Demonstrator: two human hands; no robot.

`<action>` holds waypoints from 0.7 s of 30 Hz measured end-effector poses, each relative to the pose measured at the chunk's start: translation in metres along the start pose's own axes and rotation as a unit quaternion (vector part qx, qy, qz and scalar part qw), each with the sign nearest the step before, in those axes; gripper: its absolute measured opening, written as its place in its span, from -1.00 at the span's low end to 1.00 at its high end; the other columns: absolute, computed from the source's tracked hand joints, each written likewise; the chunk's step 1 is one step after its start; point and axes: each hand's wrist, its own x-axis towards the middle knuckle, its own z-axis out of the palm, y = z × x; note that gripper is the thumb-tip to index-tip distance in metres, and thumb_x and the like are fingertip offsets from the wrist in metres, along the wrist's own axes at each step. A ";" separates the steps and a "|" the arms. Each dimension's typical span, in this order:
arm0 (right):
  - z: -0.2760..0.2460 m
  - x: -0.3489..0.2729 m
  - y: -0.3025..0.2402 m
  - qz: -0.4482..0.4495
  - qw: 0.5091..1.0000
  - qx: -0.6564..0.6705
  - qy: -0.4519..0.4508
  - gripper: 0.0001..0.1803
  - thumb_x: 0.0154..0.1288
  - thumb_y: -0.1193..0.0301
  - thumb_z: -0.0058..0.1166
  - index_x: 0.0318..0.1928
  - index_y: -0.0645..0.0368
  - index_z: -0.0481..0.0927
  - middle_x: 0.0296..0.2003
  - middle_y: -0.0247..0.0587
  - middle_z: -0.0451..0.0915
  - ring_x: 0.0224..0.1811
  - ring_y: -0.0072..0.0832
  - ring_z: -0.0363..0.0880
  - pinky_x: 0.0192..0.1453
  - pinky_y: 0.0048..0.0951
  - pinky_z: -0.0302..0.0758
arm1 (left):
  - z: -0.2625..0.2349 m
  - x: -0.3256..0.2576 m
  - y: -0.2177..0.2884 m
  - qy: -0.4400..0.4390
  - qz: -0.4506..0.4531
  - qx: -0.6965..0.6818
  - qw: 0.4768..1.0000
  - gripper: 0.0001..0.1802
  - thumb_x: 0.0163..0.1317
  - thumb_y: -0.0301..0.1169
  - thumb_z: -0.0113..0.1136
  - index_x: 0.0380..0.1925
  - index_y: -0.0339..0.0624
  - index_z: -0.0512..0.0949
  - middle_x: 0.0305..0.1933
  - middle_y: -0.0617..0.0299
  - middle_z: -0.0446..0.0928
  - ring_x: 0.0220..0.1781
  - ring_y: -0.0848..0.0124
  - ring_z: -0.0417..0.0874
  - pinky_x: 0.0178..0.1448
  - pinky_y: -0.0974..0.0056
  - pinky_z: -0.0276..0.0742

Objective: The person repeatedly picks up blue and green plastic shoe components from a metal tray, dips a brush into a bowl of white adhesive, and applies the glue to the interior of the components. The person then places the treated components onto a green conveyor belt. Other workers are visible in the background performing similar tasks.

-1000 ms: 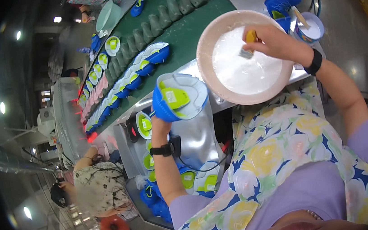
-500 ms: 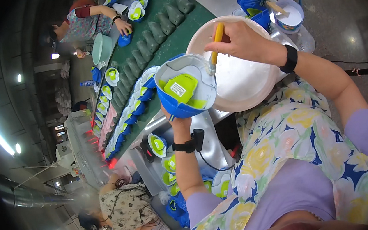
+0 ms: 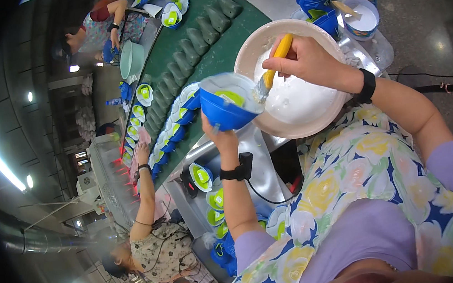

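Observation:
My left hand is closed on a blue shoe upper from below, its white-edged opening tilted toward the right. Lime-green lining shows inside it. In my right hand is a brush with a yellow handle. The white-coated bristles touch or nearly touch the upper's rim; I cannot tell which. Beneath my right hand stands a wide pale basin holding white liquid.
A green conveyor belt carries grey shoe lasts and a row of uppers. More uppers lie in the tray beside my left forearm. A small tub with a brush stands right. Co-workers sit along the belt.
The upper has tipped rightward, hiding much of its lining. My right hand and brush have shifted slightly right. The lower-left co-worker now reaches to the belt; the upper-left one has drawn a blue upper back.

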 end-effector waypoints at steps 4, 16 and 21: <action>-0.008 0.001 -0.012 -0.156 0.985 -0.066 -0.036 -0.76 0.28 0.36 0.26 -0.14 0.21 0.55 -0.24 -0.19 0.63 -0.23 -0.51 0.65 -0.17 -0.52 0.59 | -0.012 -0.009 -0.014 -0.048 -0.366 -0.333 0.868 -0.44 0.38 -0.07 0.02 0.24 -0.18 0.38 0.19 0.08 0.51 0.18 0.18 0.57 0.30 0.06 0.48; -0.004 0.015 -0.012 -0.248 0.944 -0.187 -0.115 -0.75 0.25 0.31 0.27 -0.18 0.15 0.54 -0.33 -0.11 0.64 -0.34 -0.25 0.66 -0.26 -0.40 0.55 | 0.038 -0.041 0.008 -0.087 -0.419 -0.455 0.781 -0.37 0.36 0.07 -0.03 0.24 -0.15 0.38 0.21 0.06 0.51 0.20 0.13 0.56 0.29 -0.06 0.49; -0.023 0.010 -0.011 -0.112 0.960 -0.218 -0.134 -0.73 0.27 0.24 0.23 -0.20 0.17 0.55 -0.46 -0.09 0.63 -0.48 -0.32 0.63 -0.39 -0.48 0.48 | 0.022 -0.040 -0.006 -0.026 -0.338 -0.367 0.866 -0.39 0.38 0.00 -0.02 0.29 -0.14 0.33 0.28 0.08 0.44 0.24 0.15 0.53 0.31 0.00 0.47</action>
